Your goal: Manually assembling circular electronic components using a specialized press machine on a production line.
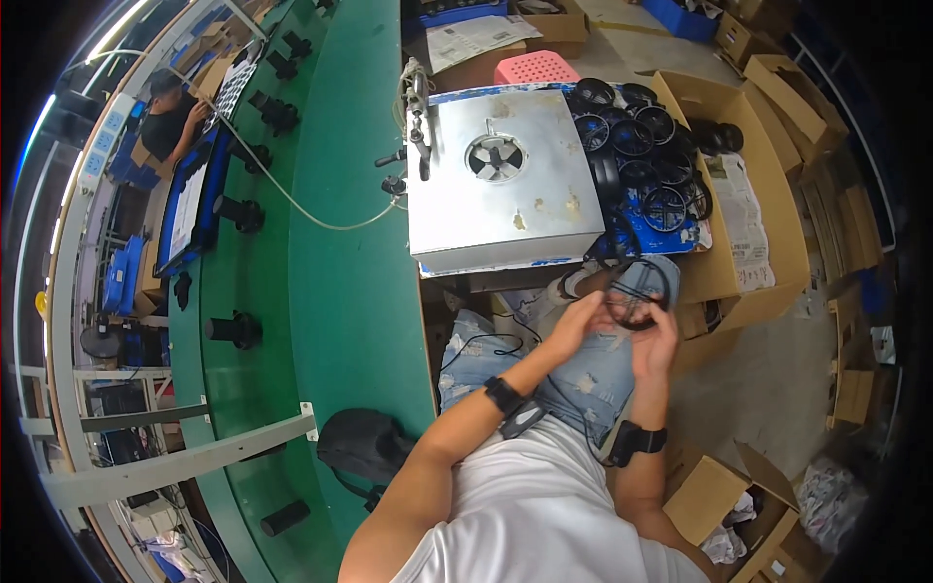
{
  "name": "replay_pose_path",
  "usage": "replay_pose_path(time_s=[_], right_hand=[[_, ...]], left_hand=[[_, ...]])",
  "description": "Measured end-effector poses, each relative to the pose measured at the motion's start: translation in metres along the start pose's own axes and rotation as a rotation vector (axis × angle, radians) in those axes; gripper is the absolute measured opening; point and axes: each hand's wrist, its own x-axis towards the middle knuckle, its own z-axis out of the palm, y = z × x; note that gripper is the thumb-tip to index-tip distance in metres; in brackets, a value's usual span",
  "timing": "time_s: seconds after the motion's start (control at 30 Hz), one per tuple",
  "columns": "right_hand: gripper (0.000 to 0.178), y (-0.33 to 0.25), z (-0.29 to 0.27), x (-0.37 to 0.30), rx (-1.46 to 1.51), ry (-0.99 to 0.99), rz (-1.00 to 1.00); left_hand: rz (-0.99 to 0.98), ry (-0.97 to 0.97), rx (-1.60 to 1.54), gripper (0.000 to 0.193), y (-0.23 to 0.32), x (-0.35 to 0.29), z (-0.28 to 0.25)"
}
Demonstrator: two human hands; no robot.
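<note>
Both my hands hold a black spoked ring (638,291), round like a small fan guard, above my lap. My left hand (581,325) grips its left lower rim with bent fingers. On the right side of the rim, my right hand (656,340) has its thumb and fingers closed. Just beyond the ring lies a pile of similar black rings (634,138) on a blue, paint-worn board (695,238). To the left of the pile stands a silver metal box (505,219) with a round opening in its top, where dark and light blades show.
A metal clamp-like device (416,107) stands at the box's left edge. Along my left runs a green bench (355,321) with a black bag (364,447). An open cardboard box (787,253) stands at right, another (705,500) below it. Another person (167,121) sits far left.
</note>
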Motion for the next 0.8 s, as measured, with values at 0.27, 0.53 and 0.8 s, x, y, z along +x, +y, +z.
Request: replay_pose_path(time_s=[0.27, 0.53, 0.8], right_hand=[[0.022, 0.011, 0.051, -0.021, -0.367, -0.300, 0.092], [0.033, 0.002, 0.073, -0.013, -0.548, -0.347, 0.062], [0.031, 0.010, 0.088, -0.003, -0.550, -0.391, 0.061]], left_hand=[[0.223, 0.192, 0.242, 0.032, 0.045, -0.026, -0.023], [0.245, 0.212, 0.229, 0.033, 0.065, -0.034, -0.021], [0.221, 0.216, 0.394, 0.031, 0.097, -0.033, -0.031]])
